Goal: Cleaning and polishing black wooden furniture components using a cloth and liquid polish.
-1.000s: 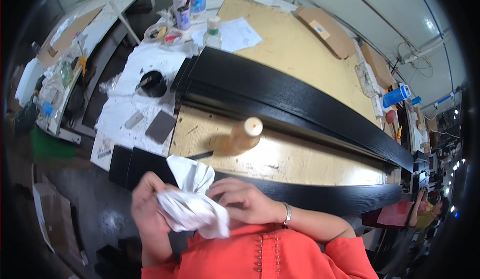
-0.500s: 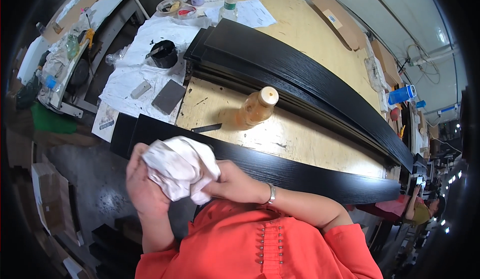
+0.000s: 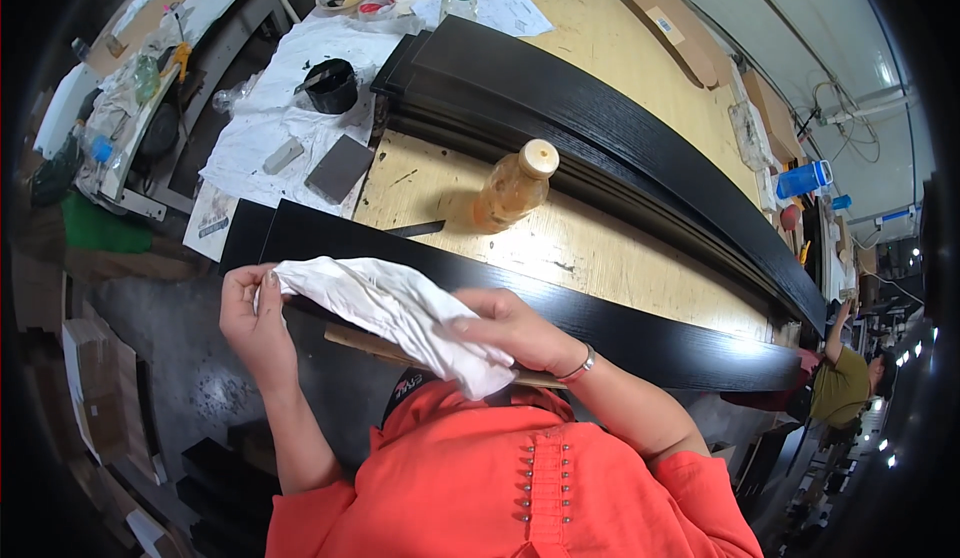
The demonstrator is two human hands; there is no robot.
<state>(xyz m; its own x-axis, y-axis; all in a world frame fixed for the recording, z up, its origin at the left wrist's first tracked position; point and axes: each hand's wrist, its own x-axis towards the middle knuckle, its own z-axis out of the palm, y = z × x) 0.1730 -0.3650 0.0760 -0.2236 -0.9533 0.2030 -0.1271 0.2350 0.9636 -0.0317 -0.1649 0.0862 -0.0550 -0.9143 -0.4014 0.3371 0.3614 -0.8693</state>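
A white cloth (image 3: 385, 308) is stretched between my two hands over the near edge of the bench. My left hand (image 3: 255, 313) pinches its left end between thumb and fingers. The other end is gripped by my right hand (image 3: 515, 333), which wears a metal bracelet at the wrist. Beneath and beyond the cloth runs a long black board (image 3: 600, 328) with a wood-grain surface. A bottle of amber liquid (image 3: 512, 193) with a pale cap stands behind that board. A dark flat strip (image 3: 415, 229) lies just left of the bottle.
Stacked black boards (image 3: 600, 128) lie farther back. At the left, a white sheet (image 3: 250, 148) carries a black cup (image 3: 330, 86), a dark grey block (image 3: 340, 170) and a small light block (image 3: 284, 156). Cardboard (image 3: 680, 33) rests at the far right. Another person (image 3: 835, 383) works at right.
The cloth was bunched up between my hands and is now pulled out lengthwise. My right hand has moved to the right, and my left hand slightly left.
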